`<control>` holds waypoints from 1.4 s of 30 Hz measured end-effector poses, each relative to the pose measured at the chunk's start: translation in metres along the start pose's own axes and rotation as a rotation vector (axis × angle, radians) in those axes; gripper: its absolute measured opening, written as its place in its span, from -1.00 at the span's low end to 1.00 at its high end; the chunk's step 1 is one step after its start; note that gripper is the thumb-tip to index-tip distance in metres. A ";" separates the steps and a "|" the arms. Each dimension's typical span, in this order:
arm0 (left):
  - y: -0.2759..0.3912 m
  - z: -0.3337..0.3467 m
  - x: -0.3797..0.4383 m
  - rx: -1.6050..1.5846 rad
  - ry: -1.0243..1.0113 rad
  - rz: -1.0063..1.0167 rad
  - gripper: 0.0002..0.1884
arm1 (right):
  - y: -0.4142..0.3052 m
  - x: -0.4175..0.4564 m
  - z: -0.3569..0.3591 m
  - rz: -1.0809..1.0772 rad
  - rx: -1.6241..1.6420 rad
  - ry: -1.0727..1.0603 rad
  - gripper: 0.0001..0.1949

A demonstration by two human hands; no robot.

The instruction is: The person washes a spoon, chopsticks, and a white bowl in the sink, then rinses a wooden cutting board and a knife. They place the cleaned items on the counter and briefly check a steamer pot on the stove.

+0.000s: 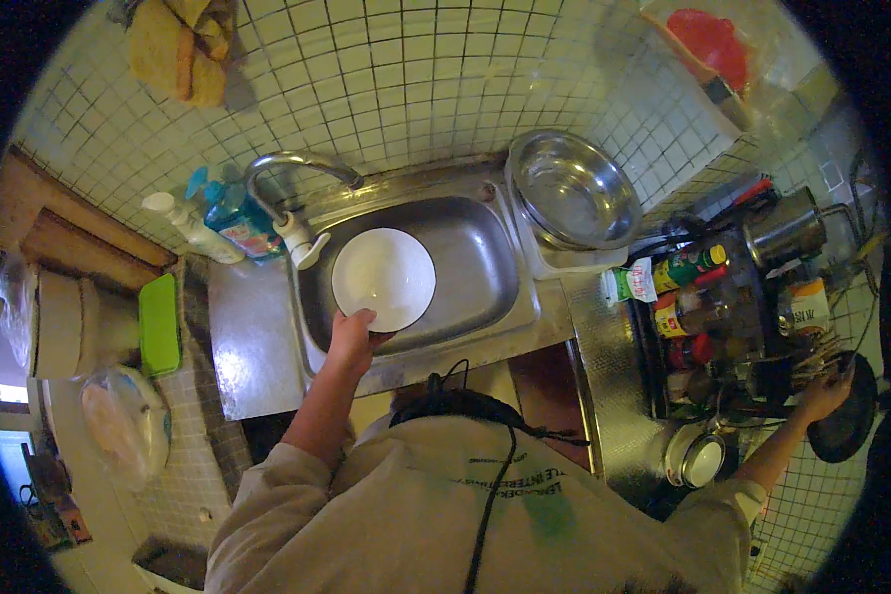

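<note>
A white bowl [384, 275] with a dark rim is tilted over the stainless steel sink [468, 297]. My left hand [355, 338] grips the bowl's near edge, thumb on the inside and fingers beneath. The faucet [304, 167] arches over the sink's back left, its spout beyond the bowl. Far to the right, my right hand [826, 395] reaches to a bundle of chopsticks or similar utensils [818, 358] at the rack. Beside that hand is a black round pan or lid [846, 427]. Whether the right fingers are closed on anything is too small to tell.
Blue [241, 223] and white [193, 226] pump bottles stand left of the faucet. Stacked metal basins [575, 189] sit at the sink's right. A rack [646, 356] of seasoning bottles and a metal pot [783, 226] line the right side. A green board [160, 324] is at left.
</note>
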State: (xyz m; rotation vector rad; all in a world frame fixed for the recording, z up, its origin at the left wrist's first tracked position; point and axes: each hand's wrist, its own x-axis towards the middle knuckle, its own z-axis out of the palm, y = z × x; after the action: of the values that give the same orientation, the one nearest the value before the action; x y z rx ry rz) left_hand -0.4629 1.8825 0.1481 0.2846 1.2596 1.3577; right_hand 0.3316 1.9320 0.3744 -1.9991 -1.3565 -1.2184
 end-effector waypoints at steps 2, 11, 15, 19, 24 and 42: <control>0.002 0.010 0.003 -0.023 -0.041 -0.006 -0.50 | 0.014 -0.003 0.004 -0.030 0.090 -0.012 -0.64; 0.008 0.013 -0.001 -0.014 0.034 -0.049 -0.49 | -0.048 0.003 -0.040 0.027 0.349 0.030 -0.51; 0.010 0.013 0.002 0.025 0.028 -0.079 -0.51 | -0.065 0.000 -0.050 0.304 0.593 -0.080 -0.52; 0.009 0.014 0.005 0.058 0.027 -0.091 -0.51 | -0.039 0.001 -0.041 0.213 0.089 -0.320 -0.56; 0.011 0.008 0.002 0.042 0.009 -0.108 -0.53 | -0.110 0.018 -0.095 -0.089 0.063 0.209 -0.56; 0.024 -0.011 0.057 0.698 0.148 0.743 -0.39 | -0.456 -0.162 -0.121 -0.312 1.160 -0.987 -0.47</control>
State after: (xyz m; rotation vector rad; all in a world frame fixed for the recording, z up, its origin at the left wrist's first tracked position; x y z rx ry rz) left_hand -0.4996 1.9307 0.1341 1.2538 1.8296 1.5038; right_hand -0.1505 1.9529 0.2460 -1.4358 -2.1129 0.6360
